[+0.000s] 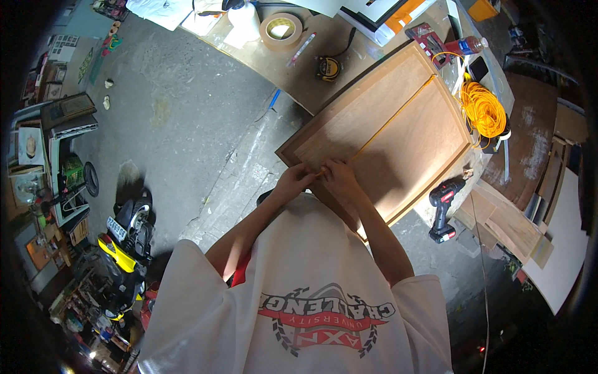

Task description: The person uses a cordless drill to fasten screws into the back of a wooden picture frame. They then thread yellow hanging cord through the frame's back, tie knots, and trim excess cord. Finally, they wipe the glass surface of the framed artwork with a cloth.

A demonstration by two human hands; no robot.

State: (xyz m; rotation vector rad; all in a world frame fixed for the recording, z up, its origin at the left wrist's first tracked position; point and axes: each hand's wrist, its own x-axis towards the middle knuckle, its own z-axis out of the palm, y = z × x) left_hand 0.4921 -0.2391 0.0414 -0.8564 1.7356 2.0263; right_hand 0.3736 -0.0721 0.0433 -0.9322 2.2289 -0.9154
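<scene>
A framed wooden panel (389,115) lies tilted across the worktable, its near edge close to my body. An orange cord (393,117) is stretched over its face, from the far right edge down to my hands. My left hand (296,181) is closed at the panel's near left edge, its fingertips pinching the cord's end. Right beside it, my right hand (339,181) has its fingers bent closed on the same cord. A short orange piece shows between the two hands. The exact finger grip is partly hidden by the knuckles.
On the worktable (299,84) are a tape roll (281,31), a tape measure (328,68), a pen (301,50) and a white bottle (243,23). An orange cord coil (483,110) and a cordless drill (443,209) flank the panel's right side. A motorcycle (128,252) stands at left.
</scene>
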